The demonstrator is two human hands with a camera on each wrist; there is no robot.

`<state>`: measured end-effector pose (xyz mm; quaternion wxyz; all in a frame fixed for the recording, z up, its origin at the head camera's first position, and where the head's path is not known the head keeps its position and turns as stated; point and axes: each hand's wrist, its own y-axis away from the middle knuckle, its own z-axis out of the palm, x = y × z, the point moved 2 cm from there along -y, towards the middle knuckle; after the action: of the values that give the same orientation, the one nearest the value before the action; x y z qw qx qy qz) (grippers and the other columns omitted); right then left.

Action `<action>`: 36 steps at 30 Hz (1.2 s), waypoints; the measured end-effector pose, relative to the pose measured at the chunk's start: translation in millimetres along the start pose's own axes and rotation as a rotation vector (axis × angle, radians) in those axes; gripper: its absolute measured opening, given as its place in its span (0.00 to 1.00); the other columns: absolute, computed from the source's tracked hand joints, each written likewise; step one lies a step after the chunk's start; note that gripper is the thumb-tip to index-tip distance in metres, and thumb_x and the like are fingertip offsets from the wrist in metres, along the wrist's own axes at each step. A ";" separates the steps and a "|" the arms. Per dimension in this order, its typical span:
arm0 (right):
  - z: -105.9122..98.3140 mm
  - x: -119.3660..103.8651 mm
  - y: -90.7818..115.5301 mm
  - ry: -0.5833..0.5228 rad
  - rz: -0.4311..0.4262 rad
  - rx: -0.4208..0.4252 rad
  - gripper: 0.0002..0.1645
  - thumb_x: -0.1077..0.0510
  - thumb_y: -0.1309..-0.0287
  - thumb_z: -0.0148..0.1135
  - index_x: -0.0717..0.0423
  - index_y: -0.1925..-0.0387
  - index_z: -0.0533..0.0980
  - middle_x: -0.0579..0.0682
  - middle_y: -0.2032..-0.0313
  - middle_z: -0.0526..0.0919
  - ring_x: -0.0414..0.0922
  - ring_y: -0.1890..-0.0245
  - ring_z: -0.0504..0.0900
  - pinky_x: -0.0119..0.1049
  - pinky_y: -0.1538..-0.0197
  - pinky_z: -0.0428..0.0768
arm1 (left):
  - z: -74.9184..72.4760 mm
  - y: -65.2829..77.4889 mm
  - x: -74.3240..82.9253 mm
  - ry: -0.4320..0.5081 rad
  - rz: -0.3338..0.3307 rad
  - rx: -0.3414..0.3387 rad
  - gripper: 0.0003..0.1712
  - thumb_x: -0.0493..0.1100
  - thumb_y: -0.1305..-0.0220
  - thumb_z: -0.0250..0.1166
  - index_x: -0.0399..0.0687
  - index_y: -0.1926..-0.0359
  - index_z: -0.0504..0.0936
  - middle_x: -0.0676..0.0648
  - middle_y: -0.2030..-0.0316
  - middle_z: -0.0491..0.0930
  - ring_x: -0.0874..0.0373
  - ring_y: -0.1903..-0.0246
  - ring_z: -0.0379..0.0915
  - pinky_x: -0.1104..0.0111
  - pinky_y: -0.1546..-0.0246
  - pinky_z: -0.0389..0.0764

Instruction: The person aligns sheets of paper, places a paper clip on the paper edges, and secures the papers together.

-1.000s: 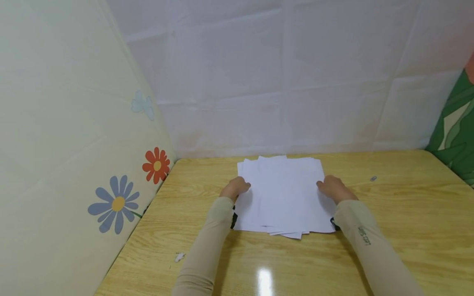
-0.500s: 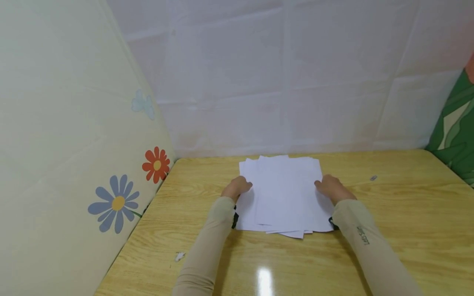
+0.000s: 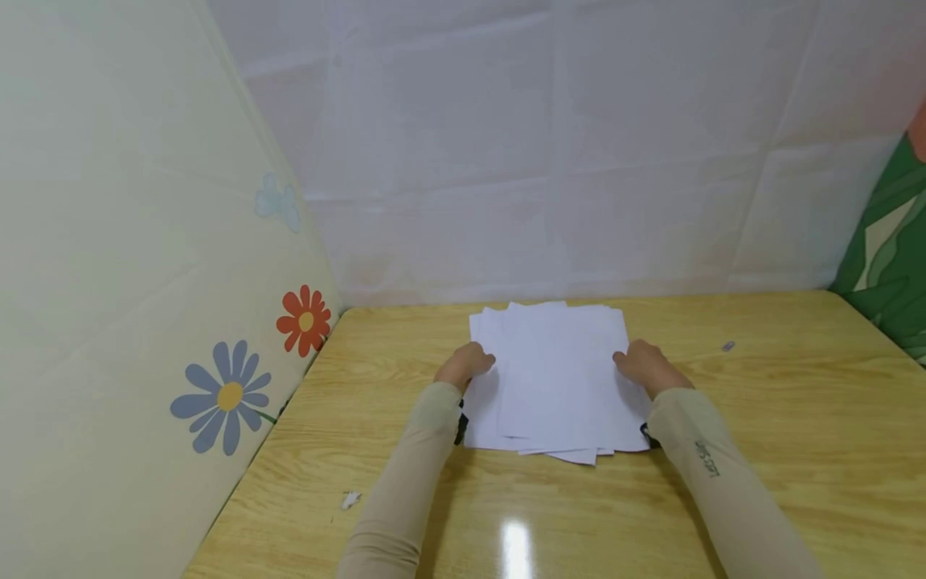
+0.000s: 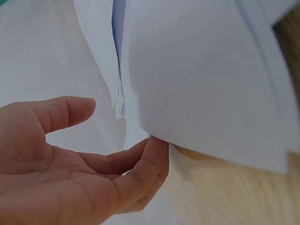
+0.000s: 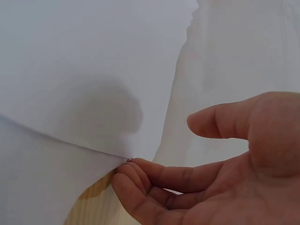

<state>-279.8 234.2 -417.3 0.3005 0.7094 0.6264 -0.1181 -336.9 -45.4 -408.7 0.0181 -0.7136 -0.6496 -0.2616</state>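
Observation:
A loose stack of white paper sheets (image 3: 557, 378) lies on the wooden table, its sheets fanned unevenly at the top and bottom edges. At its left side is my left hand (image 3: 465, 366), and my right hand (image 3: 646, 367) is at the opposite side. In the left wrist view, fingertips (image 4: 157, 145) press against the sheets' edge while the thumb (image 4: 75, 112) stays apart from the paper. Much the same shows in the right wrist view: bent fingers (image 5: 133, 180) meet the paper edge, and the thumb (image 5: 211, 123) is raised clear of it.
A small paper clip (image 3: 728, 346) lies on the table (image 3: 810, 418) to the right. Near the left forearm is a torn white scrap (image 3: 350, 500). A pale sheet wall (image 3: 550, 161) stands behind, with a flower-printed wall (image 3: 145, 241) on the left.
Both hands have drawn slightly inward, the left one to the right and the right one to the left. The paper stack has become a little narrower between them.

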 end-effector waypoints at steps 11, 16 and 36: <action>2.7 -1.1 -1.3 -0.020 -0.001 0.009 0.28 0.58 0.31 0.39 0.87 0.52 0.63 0.73 0.61 0.73 0.58 0.62 0.73 0.52 0.54 0.76 | 2.1 4.8 0.5 0.121 0.041 -0.008 0.29 0.46 0.27 0.49 0.27 0.35 0.64 0.34 0.37 0.67 0.45 0.42 0.67 0.56 0.39 0.68; 3.1 -2.2 -2.7 -0.016 0.010 0.004 0.28 0.58 0.30 0.39 0.88 0.50 0.62 0.75 0.58 0.73 0.59 0.60 0.73 0.53 0.52 0.75 | 2.8 4.9 2.8 0.136 0.026 -0.020 0.29 0.46 0.27 0.49 0.29 0.34 0.64 0.34 0.36 0.67 0.45 0.39 0.65 0.55 0.37 0.66; 6.0 -3.8 -2.1 0.006 -0.010 0.028 0.29 0.59 0.31 0.39 0.89 0.49 0.62 0.80 0.54 0.71 0.61 0.59 0.75 0.54 0.51 0.75 | 9.2 -5.7 7.1 0.134 0.009 -0.030 0.28 0.45 0.28 0.50 0.29 0.35 0.66 0.35 0.38 0.70 0.45 0.43 0.68 0.55 0.40 0.69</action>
<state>-281.3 227.7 -420.6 0.2883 0.7108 0.6290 -0.1263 -338.9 -34.6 -415.6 0.0520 -0.6976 -0.6398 -0.3183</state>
